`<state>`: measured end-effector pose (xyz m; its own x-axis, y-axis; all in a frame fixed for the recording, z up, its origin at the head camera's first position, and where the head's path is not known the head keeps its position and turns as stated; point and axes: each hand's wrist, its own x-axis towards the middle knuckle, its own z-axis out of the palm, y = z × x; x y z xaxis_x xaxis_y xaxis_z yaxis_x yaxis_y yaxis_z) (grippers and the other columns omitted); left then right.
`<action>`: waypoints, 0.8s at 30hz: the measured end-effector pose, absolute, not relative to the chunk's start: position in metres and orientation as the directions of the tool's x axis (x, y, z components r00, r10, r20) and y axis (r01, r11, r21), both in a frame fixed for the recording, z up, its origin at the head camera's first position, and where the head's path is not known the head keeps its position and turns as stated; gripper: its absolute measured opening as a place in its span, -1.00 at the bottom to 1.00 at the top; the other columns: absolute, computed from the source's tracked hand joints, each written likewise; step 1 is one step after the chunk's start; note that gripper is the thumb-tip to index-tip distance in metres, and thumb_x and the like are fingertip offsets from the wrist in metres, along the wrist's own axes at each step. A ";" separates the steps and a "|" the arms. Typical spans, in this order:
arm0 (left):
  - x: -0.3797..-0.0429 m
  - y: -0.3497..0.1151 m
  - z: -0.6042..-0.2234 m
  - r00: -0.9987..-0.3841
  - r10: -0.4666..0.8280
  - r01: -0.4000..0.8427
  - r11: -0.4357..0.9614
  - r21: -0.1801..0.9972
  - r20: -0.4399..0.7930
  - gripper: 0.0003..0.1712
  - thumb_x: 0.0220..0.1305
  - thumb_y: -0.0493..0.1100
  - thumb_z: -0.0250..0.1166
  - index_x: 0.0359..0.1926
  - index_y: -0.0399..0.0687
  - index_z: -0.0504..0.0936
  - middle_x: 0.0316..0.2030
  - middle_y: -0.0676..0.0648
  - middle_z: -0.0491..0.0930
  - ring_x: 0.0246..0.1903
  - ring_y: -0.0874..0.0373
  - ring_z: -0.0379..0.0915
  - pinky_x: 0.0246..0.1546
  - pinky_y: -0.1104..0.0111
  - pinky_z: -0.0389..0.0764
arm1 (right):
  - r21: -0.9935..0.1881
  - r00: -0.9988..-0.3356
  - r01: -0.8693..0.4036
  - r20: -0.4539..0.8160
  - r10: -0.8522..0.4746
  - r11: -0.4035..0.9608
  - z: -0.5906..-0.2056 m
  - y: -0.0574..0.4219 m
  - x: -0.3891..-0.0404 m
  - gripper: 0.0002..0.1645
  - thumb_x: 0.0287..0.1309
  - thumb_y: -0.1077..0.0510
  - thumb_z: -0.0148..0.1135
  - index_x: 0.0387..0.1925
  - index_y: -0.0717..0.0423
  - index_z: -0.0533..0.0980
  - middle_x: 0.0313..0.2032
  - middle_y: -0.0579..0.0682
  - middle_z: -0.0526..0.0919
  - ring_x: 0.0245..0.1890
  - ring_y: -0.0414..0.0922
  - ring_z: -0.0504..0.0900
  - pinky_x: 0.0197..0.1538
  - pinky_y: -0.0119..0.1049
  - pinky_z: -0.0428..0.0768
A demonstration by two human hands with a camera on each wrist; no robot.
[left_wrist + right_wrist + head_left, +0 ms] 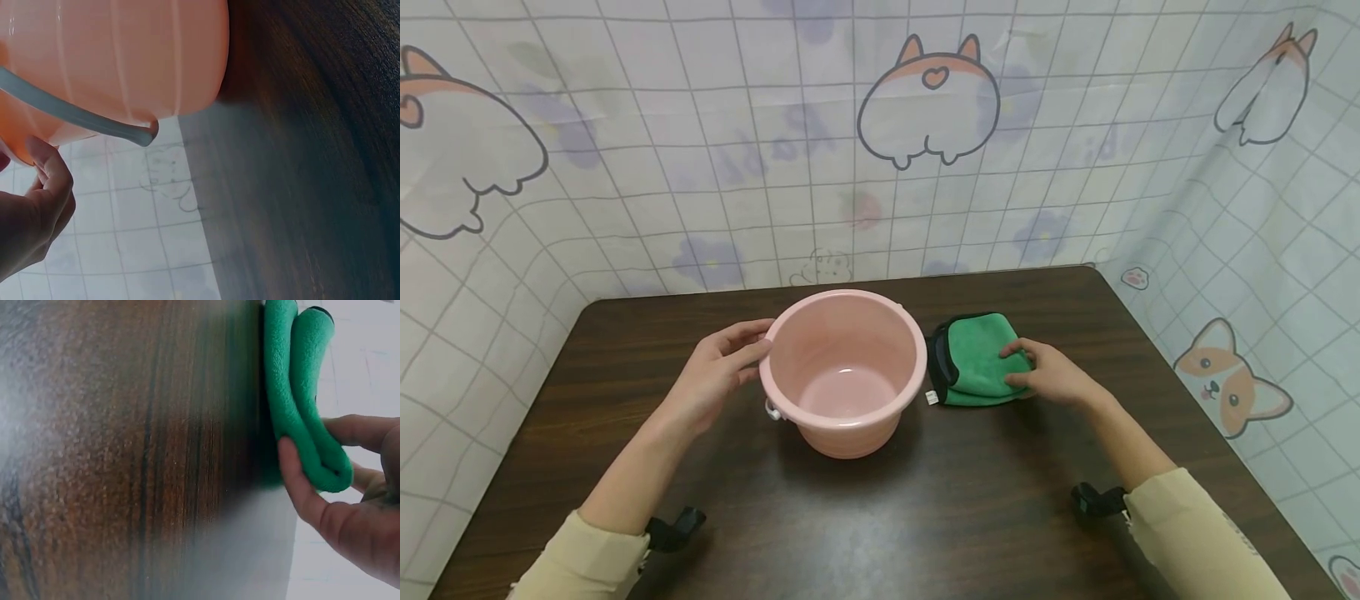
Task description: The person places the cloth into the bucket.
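Observation:
A pink plastic bucket (pixel 850 417) stands upright on the dark wooden table, its mouth facing up and nothing inside it. Its grey handle (pixel 75 114) hangs down along the outside wall in the left wrist view. At the left side of the rim, my left hand (pixel 718 367) grips the edge with its fingertips. To the right of the bucket lies a folded green cloth (pixel 977 354) with black edging and a small white label. My right hand (pixel 1048 375) pinches the cloth's right folded edge; in the right wrist view the thumb and fingers (pixel 299 481) are on opposite sides of the fold.
The dark wooden table (pixel 865 533) ends at the back against a white gridded curtain (pixel 760 200) with cartoon dogs, which also hangs along both sides. Black wrist straps with mounts (pixel 1097 502) sit at the cuffs of pale sleeves (pixel 1195 525).

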<state>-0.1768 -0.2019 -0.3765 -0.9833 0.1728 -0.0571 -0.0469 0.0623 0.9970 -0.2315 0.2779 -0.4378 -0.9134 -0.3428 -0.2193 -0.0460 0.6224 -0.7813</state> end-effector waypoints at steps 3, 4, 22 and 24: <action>-0.177 -0.202 -0.376 -0.982 0.180 -0.058 0.040 0.998 -0.064 -0.40 0.53 -0.22 0.19 0.44 -0.43 0.30 0.15 -0.23 0.42 0.01 0.19 0.49 0.01 0.38 0.63 | -0.787 -0.912 -0.019 -0.239 -0.333 0.617 -0.439 0.280 -0.232 -0.46 0.42 0.18 0.26 0.33 0.28 0.40 0.33 0.47 0.30 0.17 0.26 0.49 0.06 0.05 0.59; -0.177 -0.202 -0.376 -0.981 0.182 -0.061 0.032 0.998 -0.066 -0.40 0.53 -0.22 0.19 0.44 -0.43 0.29 0.15 -0.21 0.42 0.02 0.19 0.49 0.01 0.38 0.63 | -0.783 -0.913 -0.015 -0.243 -0.327 0.622 -0.439 0.281 -0.233 -0.46 0.43 0.15 0.25 0.34 0.27 0.40 0.35 0.47 0.28 0.20 0.28 0.44 0.09 0.07 0.55; -0.178 -0.207 -0.370 -0.958 0.243 -0.164 -0.035 0.986 -0.151 -0.37 0.51 -0.29 0.15 0.49 -0.41 0.22 0.13 -0.16 0.51 -0.08 0.21 0.59 -0.03 0.37 0.65 | -0.819 -0.924 0.011 -0.227 -0.307 0.574 -0.434 0.280 -0.235 -0.38 0.47 0.12 0.21 0.43 0.28 0.34 0.51 0.43 0.03 0.48 0.36 0.08 0.31 0.26 0.33; -0.178 -0.207 -0.370 -0.958 0.245 -0.166 -0.042 0.985 -0.151 -0.37 0.51 -0.31 0.15 0.49 -0.40 0.22 0.13 -0.15 0.51 -0.09 0.22 0.60 -0.05 0.37 0.66 | -0.826 -0.926 0.007 -0.218 -0.309 0.563 -0.432 0.279 -0.234 -0.38 0.47 0.14 0.21 0.43 0.28 0.33 0.52 0.43 0.01 0.49 0.36 0.07 0.32 0.27 0.32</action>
<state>-0.1781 -0.2070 -0.3696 -0.9578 0.2445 -0.1513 -0.1662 -0.0415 0.9852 -0.2342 0.2786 -0.4318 -0.9256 -0.3090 -0.2185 0.0070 0.5631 -0.8263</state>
